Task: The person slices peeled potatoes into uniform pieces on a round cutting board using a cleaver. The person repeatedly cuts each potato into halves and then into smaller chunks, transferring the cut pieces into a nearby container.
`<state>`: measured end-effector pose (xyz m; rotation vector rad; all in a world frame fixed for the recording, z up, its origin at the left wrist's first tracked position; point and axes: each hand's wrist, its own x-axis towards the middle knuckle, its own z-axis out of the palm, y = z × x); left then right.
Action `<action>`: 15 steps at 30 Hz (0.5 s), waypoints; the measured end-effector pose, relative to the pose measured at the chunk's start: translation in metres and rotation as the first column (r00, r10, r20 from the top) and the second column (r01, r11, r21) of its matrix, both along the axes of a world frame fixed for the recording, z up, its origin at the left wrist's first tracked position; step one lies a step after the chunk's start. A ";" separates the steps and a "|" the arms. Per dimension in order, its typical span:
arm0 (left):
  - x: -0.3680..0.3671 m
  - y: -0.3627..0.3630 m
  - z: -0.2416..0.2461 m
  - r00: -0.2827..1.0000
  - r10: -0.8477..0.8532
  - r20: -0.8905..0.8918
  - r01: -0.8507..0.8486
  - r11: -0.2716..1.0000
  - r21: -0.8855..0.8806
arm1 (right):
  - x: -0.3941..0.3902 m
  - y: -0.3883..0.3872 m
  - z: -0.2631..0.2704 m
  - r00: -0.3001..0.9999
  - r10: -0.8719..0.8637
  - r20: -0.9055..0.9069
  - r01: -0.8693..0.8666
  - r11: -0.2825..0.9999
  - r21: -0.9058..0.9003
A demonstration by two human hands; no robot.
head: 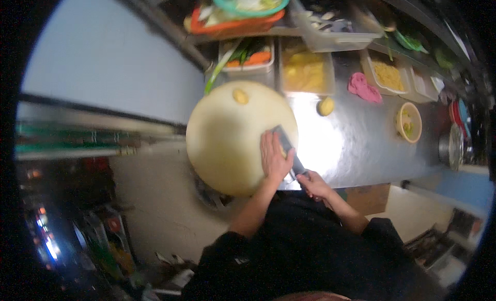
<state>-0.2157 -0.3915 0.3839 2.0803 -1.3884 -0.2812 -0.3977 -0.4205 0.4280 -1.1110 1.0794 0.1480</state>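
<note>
My right hand (314,185) grips the handle of a broad-bladed kitchen knife, likely a cleaver. Its dark blade (285,137) slants up and left over the right edge of a round, pale chopping board (228,146). Flat and with fingers stretched out, my left hand (274,157) lies along the left side of the blade. A bit of pale yellow food (284,151) shows between its thumb and fingers; most of it is hidden, so I cannot tell whether the hand holds it. One peeled yellow piece (240,96), perhaps potato, rests at the board's far edge.
On the steel counter (360,157) lie another yellow piece (326,106), a pink cloth (364,87) and a small bowl (409,122). Behind the board stand a tub of yellow pieces (306,72) and a carrot tub (248,62). A clear bin (337,41) overhangs from the shelf.
</note>
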 end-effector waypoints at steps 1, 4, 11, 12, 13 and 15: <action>0.000 -0.006 0.003 0.998 0.052 -0.019 -0.053 0.996 -0.069 | 0.011 -0.001 0.005 0.995 0.071 0.065 -0.066 0.995 -0.073; 0.003 -0.045 0.023 0.994 0.077 -0.077 -0.089 0.980 -0.176 | 0.016 -0.007 0.027 0.984 0.032 0.177 0.003 0.982 -0.190; 0.038 -0.215 0.095 0.920 -0.049 -0.390 -0.141 0.885 -0.444 | -0.028 -0.026 0.065 0.901 -0.408 0.147 0.434 0.851 -0.297; 0.051 -0.226 0.099 0.846 -0.082 -0.527 -0.218 0.849 -0.482 | -0.030 -0.024 0.064 0.895 -0.428 0.124 0.443 0.827 -0.347; 0.066 -0.218 0.096 0.851 0.037 -0.524 -0.264 0.893 -0.365 | -0.033 -0.023 0.061 0.879 -0.462 0.117 0.476 0.839 -0.262; 0.103 -0.183 0.082 0.949 0.204 -0.239 -0.253 0.947 -0.199 | -0.037 -0.021 0.054 0.836 -0.511 0.200 0.542 0.826 -0.152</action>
